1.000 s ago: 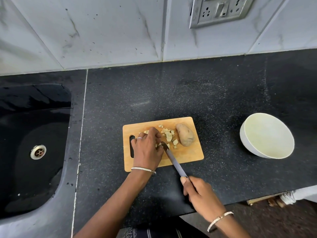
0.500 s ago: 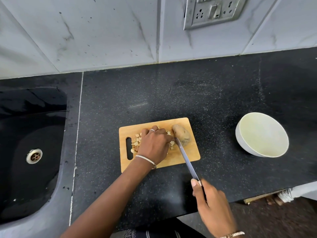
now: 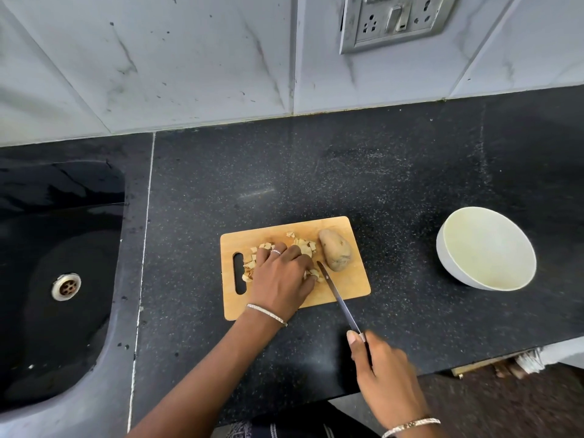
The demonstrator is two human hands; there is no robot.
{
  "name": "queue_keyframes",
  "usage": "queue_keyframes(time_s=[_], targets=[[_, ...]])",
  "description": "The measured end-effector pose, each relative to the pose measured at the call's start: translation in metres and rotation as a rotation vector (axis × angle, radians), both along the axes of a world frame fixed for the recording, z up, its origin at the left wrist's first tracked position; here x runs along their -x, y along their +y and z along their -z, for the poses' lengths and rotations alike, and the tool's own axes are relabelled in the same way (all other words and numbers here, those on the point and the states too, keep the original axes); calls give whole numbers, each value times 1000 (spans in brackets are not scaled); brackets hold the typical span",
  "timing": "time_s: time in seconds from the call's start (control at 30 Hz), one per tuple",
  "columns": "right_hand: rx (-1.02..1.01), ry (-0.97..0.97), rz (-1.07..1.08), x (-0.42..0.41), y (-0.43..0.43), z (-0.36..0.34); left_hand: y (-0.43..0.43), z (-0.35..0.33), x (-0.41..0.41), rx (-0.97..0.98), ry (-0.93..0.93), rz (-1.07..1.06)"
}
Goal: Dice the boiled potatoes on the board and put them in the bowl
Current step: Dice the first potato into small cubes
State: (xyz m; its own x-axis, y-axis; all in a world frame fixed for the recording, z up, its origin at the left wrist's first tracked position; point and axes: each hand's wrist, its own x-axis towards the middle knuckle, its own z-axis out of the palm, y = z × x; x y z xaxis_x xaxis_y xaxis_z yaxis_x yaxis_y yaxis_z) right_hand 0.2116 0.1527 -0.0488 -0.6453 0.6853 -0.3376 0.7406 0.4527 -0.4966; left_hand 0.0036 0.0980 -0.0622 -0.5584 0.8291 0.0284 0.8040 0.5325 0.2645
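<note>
Resting palm-down on the wooden chopping board, the left grip covers a pile of diced potato pieces, its fingers bent over them; whether it actually holds any I cannot tell; the pieces are small, pale and edged with brown skin, scattered around the fingers; a whole potato, tan-skinned and uncut, lies at the board's far right corner; the right grip is curled round the handle of a kitchen knife, whose tip lies over the board between pile and potato; the white bowl stands on the black desk, well apart to the right.
</note>
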Motion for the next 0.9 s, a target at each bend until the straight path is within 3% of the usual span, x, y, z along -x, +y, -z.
queue_keyframes(time_s=[0.33, 0.57, 0.9], targets=[[97, -14, -41, 9, 5, 4, -4, 8, -6, -80, -17, -117], [60, 0, -12, 4, 10, 4, 5, 3, -11, -68, -24, -125], [77, 21, -5, 6, 9, -1, 3, 1, -7, -66, -158, -180]])
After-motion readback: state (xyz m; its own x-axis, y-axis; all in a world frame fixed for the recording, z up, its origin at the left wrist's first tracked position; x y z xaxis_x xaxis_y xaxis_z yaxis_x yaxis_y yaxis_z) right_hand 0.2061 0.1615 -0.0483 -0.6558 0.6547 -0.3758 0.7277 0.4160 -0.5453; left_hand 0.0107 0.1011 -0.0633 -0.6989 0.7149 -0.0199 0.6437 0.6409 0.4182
